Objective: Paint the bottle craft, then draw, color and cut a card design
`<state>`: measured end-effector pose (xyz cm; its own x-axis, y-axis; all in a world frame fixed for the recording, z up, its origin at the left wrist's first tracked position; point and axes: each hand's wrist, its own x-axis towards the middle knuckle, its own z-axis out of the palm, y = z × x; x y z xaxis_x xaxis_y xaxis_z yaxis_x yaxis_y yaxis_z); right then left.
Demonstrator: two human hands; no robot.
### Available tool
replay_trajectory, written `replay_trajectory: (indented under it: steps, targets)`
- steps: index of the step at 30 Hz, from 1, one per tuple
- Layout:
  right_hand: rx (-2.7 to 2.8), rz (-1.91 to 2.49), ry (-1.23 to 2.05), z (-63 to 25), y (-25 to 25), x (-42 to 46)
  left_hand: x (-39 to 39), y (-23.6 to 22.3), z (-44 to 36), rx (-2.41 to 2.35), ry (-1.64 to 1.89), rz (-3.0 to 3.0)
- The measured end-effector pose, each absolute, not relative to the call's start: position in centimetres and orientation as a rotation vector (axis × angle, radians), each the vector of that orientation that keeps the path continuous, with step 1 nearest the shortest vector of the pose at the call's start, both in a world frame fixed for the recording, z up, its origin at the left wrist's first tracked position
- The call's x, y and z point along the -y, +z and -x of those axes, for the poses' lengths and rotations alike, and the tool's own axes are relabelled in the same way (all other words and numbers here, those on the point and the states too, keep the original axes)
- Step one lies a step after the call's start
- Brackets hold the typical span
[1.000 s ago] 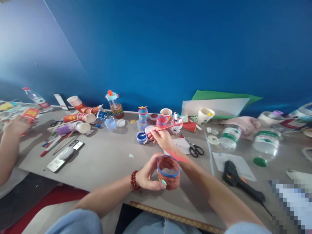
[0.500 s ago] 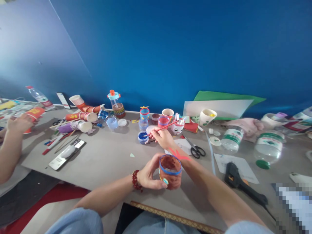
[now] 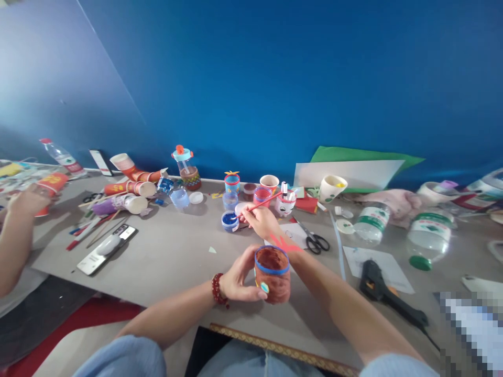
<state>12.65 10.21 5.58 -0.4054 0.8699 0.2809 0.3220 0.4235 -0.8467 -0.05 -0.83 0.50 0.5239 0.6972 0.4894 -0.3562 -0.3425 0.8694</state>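
A brown-painted jar (image 3: 275,287) with a blue band round its rim is held upright in my left hand (image 3: 240,280), fingers wrapped about its left side. On the jar's side sits a small light-blue and yellow oval patch. My right hand (image 3: 259,220) is closed on a red-handled paintbrush (image 3: 262,202), whose tip points down into an open pot of blue paint (image 3: 230,221) on the table. A pale round lid (image 3: 241,208) lies just behind that pot, partly covered by my fingers.
Scissors (image 3: 315,242) and a black glue gun (image 3: 387,293) lie to the right, near clear plastic bottles (image 3: 372,222). More paint pots (image 3: 230,200) and paper cups (image 3: 269,181) stand at the back. A phone (image 3: 108,250) lies left. Another person's hand (image 3: 29,201) holds a red cup.
The view has shifted slightly. The jar is turned or tilted a little in my left hand, its patch showing more. The brush tip stays at the blue paint pot.
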Motion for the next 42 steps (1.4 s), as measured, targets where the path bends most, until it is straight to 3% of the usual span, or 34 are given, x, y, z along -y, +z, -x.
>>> replay_trajectory:
  steps: [8, 17, 24, 42]
  targets:
    - [1.668, 0.980, 1.019, -14.6, 7.2, -9.6, 1.6, 1.7, -0.5, -0.406, 1.209, -1.228]
    - [1.070, 0.875, 0.977, -23.2, 10.3, -3.4, -0.7, 2.9, -0.5, -0.569, 1.422, -0.726]
    - [1.071, 0.720, 1.065, -24.2, 9.0, 1.5, -0.5, 2.7, -0.7, -0.491, 1.286, -0.718]
    - [1.149, 0.706, 0.977, -23.2, 8.0, 2.6, -0.6, 1.7, -0.7, -0.455, 1.232, -0.720]
